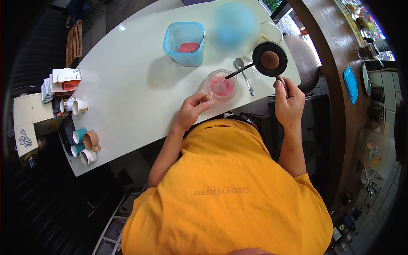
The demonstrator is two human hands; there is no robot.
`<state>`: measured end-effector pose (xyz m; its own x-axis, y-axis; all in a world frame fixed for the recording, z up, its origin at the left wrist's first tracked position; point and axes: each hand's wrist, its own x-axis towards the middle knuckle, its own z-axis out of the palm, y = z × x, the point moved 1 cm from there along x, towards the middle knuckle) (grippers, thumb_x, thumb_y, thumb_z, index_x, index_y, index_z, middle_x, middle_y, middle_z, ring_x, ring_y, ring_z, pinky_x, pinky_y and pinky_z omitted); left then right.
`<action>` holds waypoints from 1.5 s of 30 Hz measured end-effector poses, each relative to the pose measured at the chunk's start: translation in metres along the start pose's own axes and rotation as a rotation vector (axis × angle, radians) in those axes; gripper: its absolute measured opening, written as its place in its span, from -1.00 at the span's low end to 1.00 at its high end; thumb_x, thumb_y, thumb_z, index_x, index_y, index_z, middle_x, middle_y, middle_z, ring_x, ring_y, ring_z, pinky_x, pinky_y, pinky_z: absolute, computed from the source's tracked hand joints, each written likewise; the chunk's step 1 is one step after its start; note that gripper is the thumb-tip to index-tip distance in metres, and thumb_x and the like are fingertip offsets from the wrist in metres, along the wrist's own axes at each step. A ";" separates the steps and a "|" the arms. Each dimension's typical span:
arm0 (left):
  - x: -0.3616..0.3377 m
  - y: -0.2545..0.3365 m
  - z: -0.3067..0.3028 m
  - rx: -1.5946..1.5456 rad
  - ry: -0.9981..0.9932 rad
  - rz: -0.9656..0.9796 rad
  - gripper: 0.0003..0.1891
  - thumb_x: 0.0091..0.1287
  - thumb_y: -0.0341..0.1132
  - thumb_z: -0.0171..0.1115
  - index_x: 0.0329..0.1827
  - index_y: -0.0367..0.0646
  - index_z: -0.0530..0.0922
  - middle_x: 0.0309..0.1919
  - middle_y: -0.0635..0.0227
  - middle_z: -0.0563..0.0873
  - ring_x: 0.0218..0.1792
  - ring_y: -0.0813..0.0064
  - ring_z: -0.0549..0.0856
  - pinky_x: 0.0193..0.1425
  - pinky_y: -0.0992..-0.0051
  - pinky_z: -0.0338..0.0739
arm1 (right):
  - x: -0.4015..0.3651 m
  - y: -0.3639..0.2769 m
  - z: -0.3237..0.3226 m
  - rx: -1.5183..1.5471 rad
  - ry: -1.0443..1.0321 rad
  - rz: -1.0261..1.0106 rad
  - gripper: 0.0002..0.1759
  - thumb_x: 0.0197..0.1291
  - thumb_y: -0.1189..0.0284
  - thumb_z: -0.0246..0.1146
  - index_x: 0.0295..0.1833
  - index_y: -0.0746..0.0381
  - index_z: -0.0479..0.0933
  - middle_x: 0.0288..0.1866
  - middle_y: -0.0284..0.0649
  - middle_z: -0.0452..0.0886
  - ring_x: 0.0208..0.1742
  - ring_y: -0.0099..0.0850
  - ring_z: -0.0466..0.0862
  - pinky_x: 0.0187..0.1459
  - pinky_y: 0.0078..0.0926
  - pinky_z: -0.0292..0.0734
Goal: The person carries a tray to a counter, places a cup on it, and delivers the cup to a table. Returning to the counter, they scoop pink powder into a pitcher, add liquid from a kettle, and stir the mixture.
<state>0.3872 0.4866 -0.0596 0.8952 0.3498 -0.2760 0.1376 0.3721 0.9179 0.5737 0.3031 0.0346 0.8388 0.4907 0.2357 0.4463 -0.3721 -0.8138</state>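
Observation:
My right hand (290, 102) grips the handle of a black gooseneck kettle (257, 54) with a round brown knob on its lid. The kettle's thin spout reaches left over a clear glass mug (221, 85), and its tip is above the mug's mouth. Pink contents show in the mug; whether liquid is flowing, I cannot make out. My left hand (194, 110) pinches the mug's handle at the table's near edge. A metal spoon (245, 77) lies just right of the mug. Behind it stands a light-blue plastic container (184, 58) with pink powder and a utensil inside.
On the white table (123, 85), a blurred blue round shape (235, 26) is at the back, beside a clear container (274, 33). Several cups (85, 144) stand at the left end, near papers (66, 76). A wooden counter (335, 55) runs along the right.

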 end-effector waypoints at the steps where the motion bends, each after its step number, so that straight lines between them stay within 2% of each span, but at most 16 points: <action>1: 0.000 0.000 0.000 0.000 0.000 -0.001 -0.93 0.28 -0.39 0.21 -0.33 -0.19 0.56 -0.49 0.66 0.46 -0.44 0.82 0.32 -0.34 0.71 0.16 | 0.000 0.000 0.000 0.000 -0.001 0.001 -0.79 0.20 0.41 0.19 -0.24 0.38 0.57 -0.63 -0.20 0.50 -0.61 -0.57 0.45 -0.49 -0.56 0.36; 9: 0.000 -0.004 -0.007 -0.018 0.018 0.025 -0.93 0.28 -0.42 0.21 -0.29 -0.22 0.54 -0.40 0.59 0.51 -0.33 0.77 0.41 -0.18 0.70 0.27 | -0.003 0.001 0.000 -0.001 0.002 -0.008 -0.78 0.20 0.40 0.19 -0.25 0.38 0.57 -0.64 -0.21 0.48 -0.62 -0.57 0.43 -0.51 -0.55 0.34; 12: 0.000 -0.004 -0.009 0.015 0.028 0.040 -0.93 0.27 -0.42 0.21 -0.27 -0.23 0.54 -0.39 0.58 0.51 -0.33 0.77 0.40 -0.18 0.70 0.27 | -0.003 0.002 0.000 -0.008 -0.003 -0.004 -0.78 0.20 0.40 0.20 -0.25 0.38 0.57 -0.65 -0.21 0.48 -0.63 -0.57 0.42 -0.51 -0.55 0.34; 13: 0.000 -0.003 -0.008 0.015 0.028 0.040 -0.93 0.27 -0.42 0.21 -0.27 -0.23 0.54 -0.39 0.58 0.51 -0.33 0.77 0.40 -0.18 0.70 0.27 | -0.003 0.002 0.000 -0.008 -0.003 -0.004 -0.78 0.20 0.40 0.20 -0.25 0.38 0.57 -0.65 -0.21 0.48 -0.63 -0.57 0.42 -0.51 -0.55 0.34; 15: 0.000 0.000 -0.005 0.023 0.065 0.073 -0.87 0.28 -0.39 0.25 -0.40 -0.19 0.50 -0.49 0.65 0.41 -0.43 0.80 0.30 -0.32 0.72 0.20 | -0.003 0.002 0.000 -0.012 -0.006 0.000 -0.77 0.20 0.40 0.19 -0.26 0.38 0.57 -0.65 -0.21 0.48 -0.63 -0.57 0.42 -0.51 -0.55 0.34; 25: -0.010 0.011 -0.009 0.104 0.130 0.047 -0.85 0.29 -0.37 0.23 -0.40 -0.24 0.54 -0.50 0.63 0.44 -0.43 0.78 0.31 -0.32 0.70 0.21 | -0.001 0.005 -0.001 -0.017 0.022 -0.007 -0.77 0.19 0.40 0.19 -0.24 0.39 0.57 -0.64 -0.20 0.50 -0.61 -0.57 0.45 -0.49 -0.55 0.36; 31: -0.009 0.003 -0.007 0.084 0.091 -0.003 -0.87 0.28 -0.39 0.22 -0.38 -0.26 0.55 -0.49 0.61 0.48 -0.41 0.77 0.35 -0.32 0.68 0.23 | 0.000 0.004 0.000 -0.017 0.004 0.002 -0.77 0.19 0.40 0.19 -0.25 0.39 0.58 -0.63 -0.21 0.50 -0.60 -0.57 0.45 -0.49 -0.55 0.36; 33: -0.008 0.000 -0.006 0.062 0.035 -0.016 -0.90 0.27 -0.38 0.22 -0.29 -0.24 0.57 -0.41 0.59 0.54 -0.35 0.78 0.41 -0.23 0.69 0.27 | 0.000 0.004 0.001 -0.014 0.006 -0.003 -0.77 0.19 0.40 0.20 -0.25 0.39 0.58 -0.64 -0.21 0.49 -0.61 -0.58 0.44 -0.49 -0.55 0.36; 40: -0.002 -0.004 -0.001 0.026 0.018 -0.011 -0.91 0.26 -0.36 0.24 -0.28 -0.19 0.56 -0.46 0.61 0.49 -0.39 0.77 0.38 -0.28 0.68 0.23 | -0.002 0.004 0.003 0.005 -0.011 -0.007 -0.77 0.20 0.40 0.20 -0.26 0.39 0.57 -0.65 -0.20 0.47 -0.62 -0.58 0.42 -0.51 -0.54 0.35; 45: 0.000 -0.008 -0.003 -0.019 -0.001 0.028 -0.92 0.26 -0.39 0.23 -0.36 -0.16 0.50 -0.49 0.61 0.42 -0.42 0.75 0.35 -0.29 0.67 0.23 | -0.002 0.001 0.003 0.006 -0.012 -0.008 -0.78 0.19 0.40 0.20 -0.27 0.39 0.57 -0.66 -0.20 0.47 -0.63 -0.58 0.42 -0.51 -0.54 0.34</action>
<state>0.3851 0.4863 -0.0676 0.8991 0.3595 -0.2497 0.1042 0.3783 0.9198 0.5713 0.3036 0.0317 0.8313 0.5035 0.2355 0.4511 -0.3635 -0.8151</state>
